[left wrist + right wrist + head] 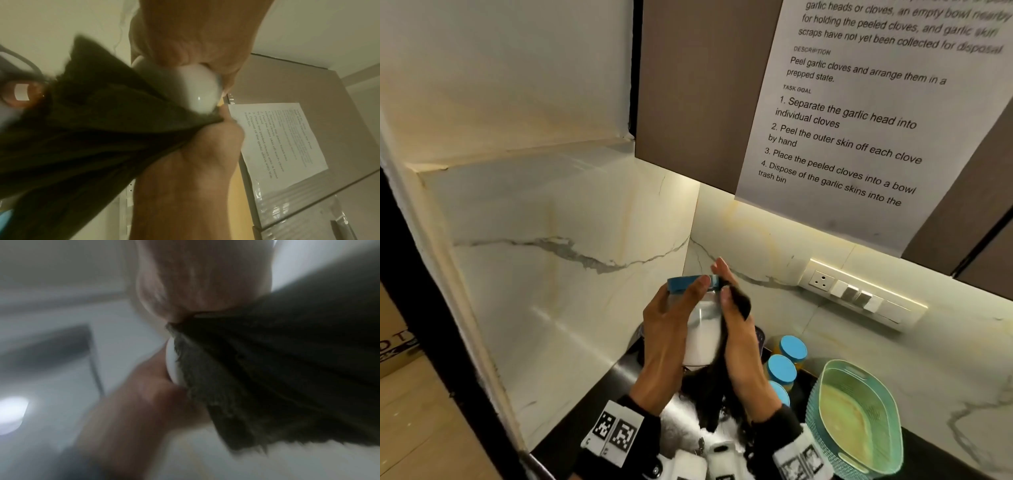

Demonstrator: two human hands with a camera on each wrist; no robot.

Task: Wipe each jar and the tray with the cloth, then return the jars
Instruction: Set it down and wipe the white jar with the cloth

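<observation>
Above a marble counter (962, 377), the left hand (664, 339) curls round the jar (703, 329); the right hand (739, 342) thumb-pinches the cloth (709, 394) against it. Rotating the jar should reach every side.

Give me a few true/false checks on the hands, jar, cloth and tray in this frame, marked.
1. The left hand grips a jar held up in front of the wall. True.
2. That jar's lid is red. False: it has a blue lid.
3. The right hand holds the dark cloth against the jar. True.
4. The held jar is empty. False: it is partly filled with something white.
5. The green tray holds three jars. False: no jars are in it; the three other jars stand beside it.
</observation>
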